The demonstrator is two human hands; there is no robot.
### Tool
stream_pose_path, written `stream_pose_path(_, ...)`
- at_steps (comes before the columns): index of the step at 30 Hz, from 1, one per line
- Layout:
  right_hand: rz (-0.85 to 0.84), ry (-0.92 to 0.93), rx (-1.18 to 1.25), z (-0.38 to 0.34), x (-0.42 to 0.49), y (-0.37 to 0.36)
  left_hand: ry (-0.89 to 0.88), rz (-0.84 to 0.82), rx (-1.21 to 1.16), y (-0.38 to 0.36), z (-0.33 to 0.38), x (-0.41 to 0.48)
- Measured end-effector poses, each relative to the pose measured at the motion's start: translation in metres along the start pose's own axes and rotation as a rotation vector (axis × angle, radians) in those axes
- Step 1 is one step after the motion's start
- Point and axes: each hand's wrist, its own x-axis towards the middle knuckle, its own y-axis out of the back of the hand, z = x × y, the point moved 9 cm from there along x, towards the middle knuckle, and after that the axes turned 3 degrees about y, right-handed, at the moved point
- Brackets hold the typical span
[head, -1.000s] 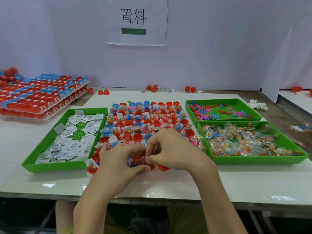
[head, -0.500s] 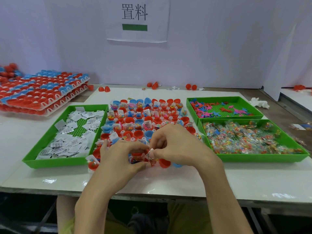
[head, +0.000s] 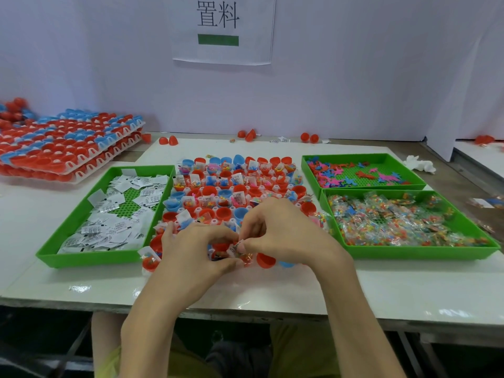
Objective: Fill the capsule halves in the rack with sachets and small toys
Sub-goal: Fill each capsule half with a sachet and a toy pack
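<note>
Head view: left hand (head: 191, 246) and right hand (head: 283, 230) meet over the near row of the rack (head: 188, 190), fingers curled, both pinching one small sachet (head: 236, 246). Far capsule halves (head: 209, 190) mostly filled; several middle and near ones look empty, so roughly midway. Hands hide the nearest cups; target cup unclear

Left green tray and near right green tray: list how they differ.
The left green tray holds flat white printed sachets; the near right green tray holds clear packets of colourful bits. The left green tray's perforated floor shows bare in patches; the near right green tray's floor is almost all covered. Both are shallow green rectangles.
</note>
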Motion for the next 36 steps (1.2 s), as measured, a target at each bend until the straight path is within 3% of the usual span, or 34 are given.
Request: stream_pose_path(36, -0.025, -0.015, -0.110, 0.0026, -0.0009, 0.0000, 0.028, 0.028, -0.019, 0.0056, 0.0066, -0.0008)
